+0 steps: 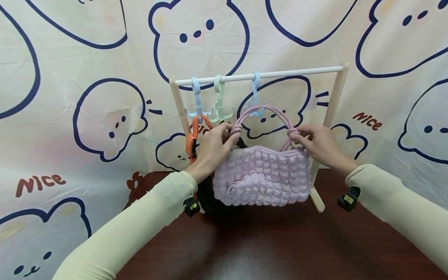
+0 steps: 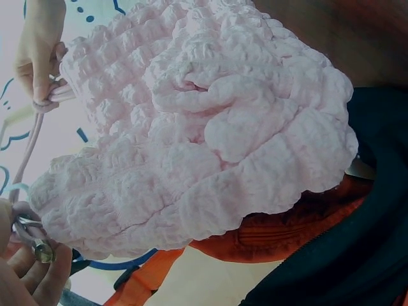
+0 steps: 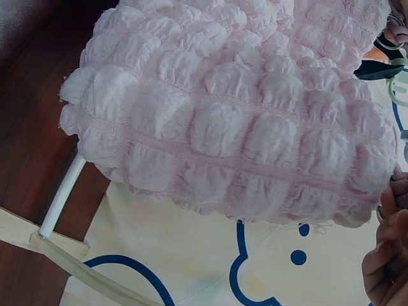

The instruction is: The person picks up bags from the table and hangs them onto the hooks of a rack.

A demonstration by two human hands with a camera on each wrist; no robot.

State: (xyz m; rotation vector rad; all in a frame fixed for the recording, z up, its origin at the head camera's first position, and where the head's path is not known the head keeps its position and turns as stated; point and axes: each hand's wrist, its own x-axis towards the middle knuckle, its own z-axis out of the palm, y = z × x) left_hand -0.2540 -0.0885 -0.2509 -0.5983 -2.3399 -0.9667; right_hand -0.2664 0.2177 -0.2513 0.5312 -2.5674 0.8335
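A pink, puffy-textured handbag (image 1: 262,177) hangs in the air in front of a small rack. Its corded handle (image 1: 265,107) arches above it, knotted near both ends. My left hand (image 1: 214,149) pinches the handle at the left knot. At the right knot, my right hand (image 1: 323,147) pinches the other end. The bag's bumpy side (image 2: 191,127) fills the left wrist view, with the left fingers (image 2: 54,274) at its lower corner. In the right wrist view the right hand (image 3: 386,248) shows at the edge, beside the bag (image 3: 217,127).
Behind the bag, a white rail (image 1: 290,73) on wooden posts carries a left blue hook (image 1: 197,97), a green hook (image 1: 219,97) and a right blue hook (image 1: 256,93). An orange strap (image 1: 191,142) hangs at the left, near a dark bag (image 1: 217,204) above the brown table (image 1: 266,245).
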